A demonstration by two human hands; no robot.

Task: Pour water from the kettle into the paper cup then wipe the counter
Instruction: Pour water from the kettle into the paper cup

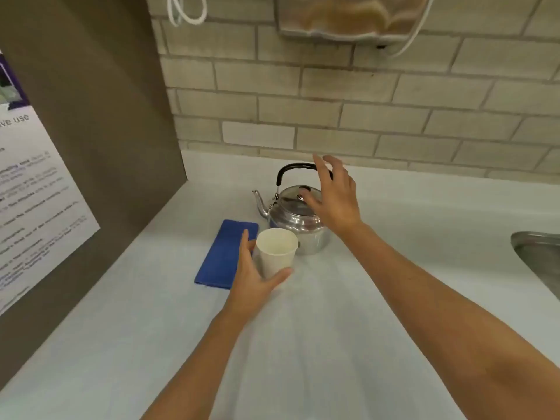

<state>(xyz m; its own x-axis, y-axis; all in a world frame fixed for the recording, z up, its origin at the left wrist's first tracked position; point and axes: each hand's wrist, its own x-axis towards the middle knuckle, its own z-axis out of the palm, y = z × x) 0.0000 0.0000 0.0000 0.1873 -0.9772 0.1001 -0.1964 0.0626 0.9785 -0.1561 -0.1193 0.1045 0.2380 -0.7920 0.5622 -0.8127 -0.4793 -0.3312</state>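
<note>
**Cup held, kettle not yet gripped**

Tabletop [303, 344] carries all. Kettle [298, 219] stands upright at centre; blue cloth [222, 253] lies at its 8 o'clock. Right grip [335, 197] hovers spread, empty, over the handle. Left grip [253, 283] wraps the paper cup [276, 251].

On the white paper notice [36, 189] far left of the left hand [251, 283], only "ve use" is readable. Its smaller lines are too blurred to read.
</note>
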